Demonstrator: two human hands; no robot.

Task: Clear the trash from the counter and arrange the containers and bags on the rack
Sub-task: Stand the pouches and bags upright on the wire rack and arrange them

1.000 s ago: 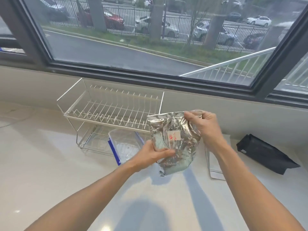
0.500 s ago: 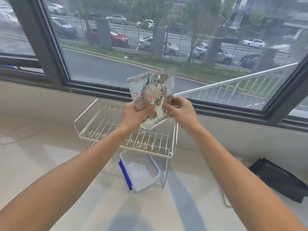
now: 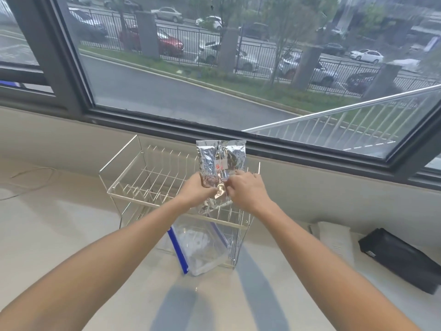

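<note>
A crinkled silver foil bag [image 3: 220,161] with a small white label stands upright over the right end of the white wire rack [image 3: 143,177]. My left hand [image 3: 196,189] grips its lower left side and my right hand [image 3: 245,189] grips its lower right side. The bag's bottom edge reaches down among the wires of the rack's upper tier. On the counter beneath the rack lies a clear plastic container with blue edges [image 3: 200,247], partly sticking out toward me.
A black pouch [image 3: 403,259] lies on the counter at the right, beside a flat white packet [image 3: 334,237]. A thin cord [image 3: 28,177] runs along the counter at the far left. The window sill and wall stand just behind the rack.
Both hands have carried the foil bag from above the counter up and over to the rack, then lowered it upright onto the upper tier's right end.
</note>
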